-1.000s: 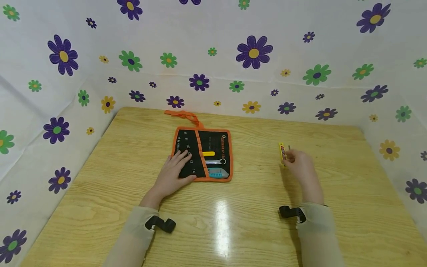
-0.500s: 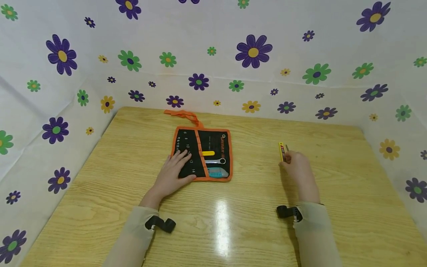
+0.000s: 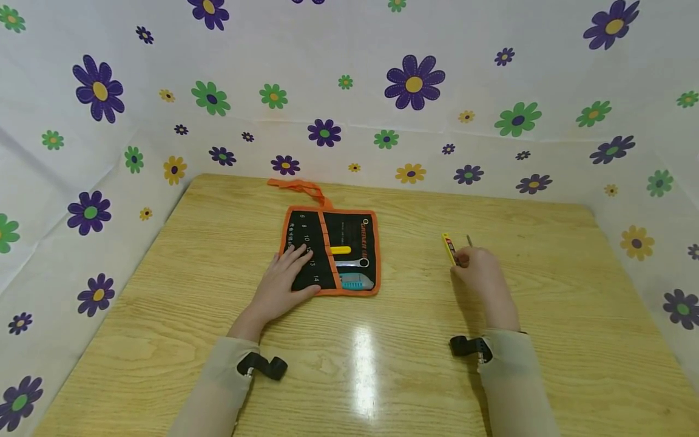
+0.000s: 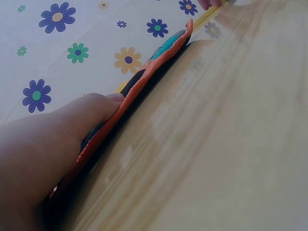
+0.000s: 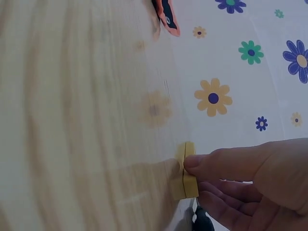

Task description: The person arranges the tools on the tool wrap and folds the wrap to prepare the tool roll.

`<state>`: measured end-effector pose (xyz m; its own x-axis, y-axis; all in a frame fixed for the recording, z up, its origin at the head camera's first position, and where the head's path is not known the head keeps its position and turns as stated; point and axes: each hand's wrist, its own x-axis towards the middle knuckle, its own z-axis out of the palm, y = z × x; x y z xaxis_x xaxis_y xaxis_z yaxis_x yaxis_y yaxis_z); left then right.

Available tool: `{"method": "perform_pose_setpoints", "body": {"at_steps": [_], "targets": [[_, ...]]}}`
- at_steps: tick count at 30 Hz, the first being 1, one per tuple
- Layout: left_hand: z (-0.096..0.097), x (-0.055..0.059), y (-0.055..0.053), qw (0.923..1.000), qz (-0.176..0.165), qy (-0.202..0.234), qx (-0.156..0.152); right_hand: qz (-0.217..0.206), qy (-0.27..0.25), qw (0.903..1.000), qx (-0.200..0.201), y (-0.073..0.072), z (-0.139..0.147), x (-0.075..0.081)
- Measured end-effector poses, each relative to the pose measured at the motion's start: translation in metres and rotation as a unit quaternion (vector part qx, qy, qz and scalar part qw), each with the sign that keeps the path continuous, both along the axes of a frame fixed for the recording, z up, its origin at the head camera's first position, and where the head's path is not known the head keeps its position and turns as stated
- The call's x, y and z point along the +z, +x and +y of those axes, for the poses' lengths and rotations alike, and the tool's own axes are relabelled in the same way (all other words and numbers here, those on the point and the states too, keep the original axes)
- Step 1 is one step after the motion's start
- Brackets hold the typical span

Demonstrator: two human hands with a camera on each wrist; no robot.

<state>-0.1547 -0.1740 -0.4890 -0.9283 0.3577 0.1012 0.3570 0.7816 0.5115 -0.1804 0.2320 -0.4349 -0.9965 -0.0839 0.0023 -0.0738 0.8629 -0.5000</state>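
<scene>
The right hand (image 3: 480,267) pinches a narrow yellow box (image 3: 449,249) at its near end, thumb against one face and fingers curled behind, with almost no gap beyond the box's thickness; most of its length juts forward past the fingertips. With so short a hold, the box could swivel or slip if the pinch eases. A thin dark rod (image 3: 469,241) also pokes out beyond those knuckles; whether it is gripped or merely trapped I cannot tell, and a loosened finger might drop it. The left hand (image 3: 281,282) rests fingers straight and slightly spread on a black fabric pouch (image 3: 349,221), gripping nothing. A sideways drag there could skid the soft cloth over the glossy wood-grained table (image 3: 415,340) and work its tools loose: just right of those fingers lie a yellow strip, a polished ring-ended wrench (image 3: 349,263) and a rounded teal tool (image 3: 357,281). Orange binding edges the pouch; a crumpled orange ribbon (image 3: 306,188) trails beyond the left fingertips.
</scene>
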Motion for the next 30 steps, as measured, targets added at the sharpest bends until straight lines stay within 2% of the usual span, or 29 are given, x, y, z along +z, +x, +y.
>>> {"method": "perform_pose_setpoints", "body": {"at_steps": [9, 17, 24, 30], "targets": [[-0.001, 0.002, 0.001, 1.0, 0.0, -0.004, 0.001, -0.014, -0.021, 0.9995, 0.019, 0.002, -0.011, 0.0], [0.0, 0.004, 0.001, 1.0, 0.0, -0.002, -0.003, -0.009, -0.027, 0.999, 0.034, 0.002, -0.016, 0.0], [-0.001, 0.002, 0.001, 1.0, 0.0, -0.009, -0.002, 0.052, -0.04, 0.996, 0.06, 0.002, -0.026, 0.001], [-0.001, 0.0, 0.001, 1.0, 0.001, -0.008, -0.004, 0.094, -0.057, 0.9911, 0.074, 0.002, -0.04, 0.008]]}}
